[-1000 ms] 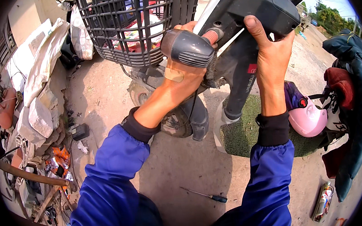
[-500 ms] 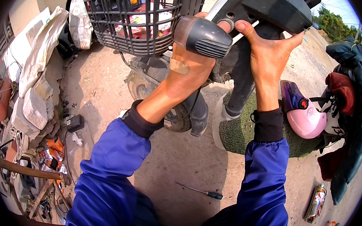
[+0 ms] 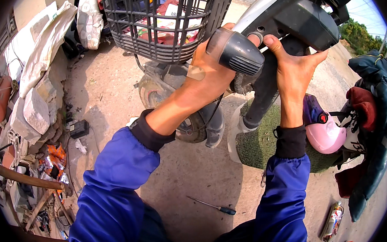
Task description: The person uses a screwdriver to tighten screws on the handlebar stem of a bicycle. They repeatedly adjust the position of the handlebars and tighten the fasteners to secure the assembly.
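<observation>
In the head view, a white sheet (image 3: 172,10) with small dark print lies in the black basket (image 3: 165,51) at the upper middle; large dark characters mark a white cloth (image 3: 355,138) at right. At the upper right sits the scooter's scuffed black-and-silver cover (image 3: 301,19), with a ribbed black lamp (image 3: 241,55) below its left end. The left hand (image 3: 209,74) reaches behind the lamp, fingers mostly hidden, grip unclear. The right hand (image 3: 293,74) spreads thumb from forefinger along the cover's lower edge; whether it clamps, I cannot tell.
</observation>
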Demonstrator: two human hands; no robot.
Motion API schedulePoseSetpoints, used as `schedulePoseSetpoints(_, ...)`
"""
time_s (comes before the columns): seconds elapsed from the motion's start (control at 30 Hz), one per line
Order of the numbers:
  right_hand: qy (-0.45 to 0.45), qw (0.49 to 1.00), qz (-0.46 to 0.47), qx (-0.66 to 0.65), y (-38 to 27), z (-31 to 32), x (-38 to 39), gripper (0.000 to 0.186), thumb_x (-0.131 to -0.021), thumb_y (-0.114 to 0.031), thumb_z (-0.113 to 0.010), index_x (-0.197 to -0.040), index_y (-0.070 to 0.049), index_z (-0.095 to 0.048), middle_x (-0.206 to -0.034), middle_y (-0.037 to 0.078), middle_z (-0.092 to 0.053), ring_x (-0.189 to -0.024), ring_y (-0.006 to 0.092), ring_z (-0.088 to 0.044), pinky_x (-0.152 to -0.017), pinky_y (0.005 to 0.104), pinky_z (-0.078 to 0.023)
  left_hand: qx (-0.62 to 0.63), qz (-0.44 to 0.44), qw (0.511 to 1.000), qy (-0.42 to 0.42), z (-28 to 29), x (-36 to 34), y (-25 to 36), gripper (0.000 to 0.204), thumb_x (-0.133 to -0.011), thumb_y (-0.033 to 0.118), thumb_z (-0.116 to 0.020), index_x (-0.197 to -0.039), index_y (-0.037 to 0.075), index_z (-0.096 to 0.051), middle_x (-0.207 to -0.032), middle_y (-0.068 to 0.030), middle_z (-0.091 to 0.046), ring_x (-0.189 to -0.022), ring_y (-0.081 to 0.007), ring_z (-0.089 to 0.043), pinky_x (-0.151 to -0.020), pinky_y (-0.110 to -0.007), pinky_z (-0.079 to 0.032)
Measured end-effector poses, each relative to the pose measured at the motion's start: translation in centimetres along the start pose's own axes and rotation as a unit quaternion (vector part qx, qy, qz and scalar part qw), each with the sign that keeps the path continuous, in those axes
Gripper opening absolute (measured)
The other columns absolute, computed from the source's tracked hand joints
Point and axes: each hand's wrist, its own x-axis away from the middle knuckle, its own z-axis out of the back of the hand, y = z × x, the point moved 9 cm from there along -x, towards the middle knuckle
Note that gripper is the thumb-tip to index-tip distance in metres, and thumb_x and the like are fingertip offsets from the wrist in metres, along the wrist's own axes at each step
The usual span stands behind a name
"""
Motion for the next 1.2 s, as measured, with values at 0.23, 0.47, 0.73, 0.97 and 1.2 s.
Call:
schedulePoseSetpoints(0.23, -0.03, 0.999, -0.02, -0.032, 0.3, -0.2, 0.0, 0.114, -0.075, -0.029, -0.102, -0.154, 0.003, -0.026, -0.147, 0.019, -0.048, -0.135, 0.0292, -0.052, -0.116, 0.042, -0.042, -0.028, 0.028, 0.999, -0.007, 0.3, -0.1, 0.0, 0.028, -0.099, 0.01, -0.07, -0.125, 0.014, -0.077, -0.119, -0.0234, -0.069, -0.092, -0.0351, -0.07, -0.078, -0.041, -0.056)
schedulePoseSetpoints(0.47, -0.003, 0.998, 0.013, -0.055, -0.5, 1.3, -1.2, 0.119, -0.077, -0.026, -0.101, -0.16, 0.002, -0.02, -0.147, 0.019, -0.048, -0.135, 0.0297, -0.052, -0.115, 0.0424, -0.044, -0.035, 0.061, 0.997, -0.03, -0.2, -0.3, -0.3, 0.025, -0.102, 0.016, -0.069, -0.126, 0.012, -0.077, -0.119, -0.0208, -0.07, -0.091, -0.0312, -0.07, -0.076, -0.038, -0.054)
schedulePoseSetpoints(0.73, -0.01, 0.995, 0.1, -0.01, -0.6, 1.1, -1.5, 0.126, -0.074, -0.031, -0.102, -0.153, 0.013, -0.015, -0.138, 0.021, -0.057, -0.127, 0.0305, -0.059, -0.112, 0.0374, -0.045, -0.12, -0.114, 0.986, -0.019, -0.2, 0.3, -0.4, 0.033, -0.1, -0.005, -0.063, -0.129, 0.005, -0.074, -0.118, -0.0139, -0.072, -0.098, -0.0227, -0.071, -0.085, -0.031, -0.057)
schedulePoseSetpoints(0.97, 0.039, 0.991, 0.002, -0.129, -1.3, 1.0, -1.2, 0.117, -0.07, 0.001, -0.095, -0.16, 0.004, -0.02, -0.136, 0.026, -0.059, -0.123, 0.0351, -0.063, -0.103, 0.0414, -0.055, -0.107, -0.001, 0.994, 0.001, 0.2, -0.3, -1.1, 0.034, -0.1, 0.021, -0.079, -0.126, 0.001, -0.075, -0.113, -0.0098, -0.077, -0.101, -0.0157, -0.069, -0.097, -0.03, -0.054)
schedulePoseSetpoints(1.2, 0.023, 0.983, -0.036, -0.179, -2.2, 1.3, -1.2, 0.1, -0.073, 0.006, -0.091, -0.152, 0.001, -0.029, -0.126, 0.021, -0.068, -0.114, 0.0301, -0.069, -0.098, 0.0385, -0.058, -0.104, 0.061, 0.993, -0.004, 0.1, -0.5, -2.6, 0.05, -0.099, 0.027, -0.082, -0.135, -0.004, -0.066, -0.116, -0.0149, -0.074, -0.104, -0.0159, -0.069, -0.096, -0.03, -0.055)
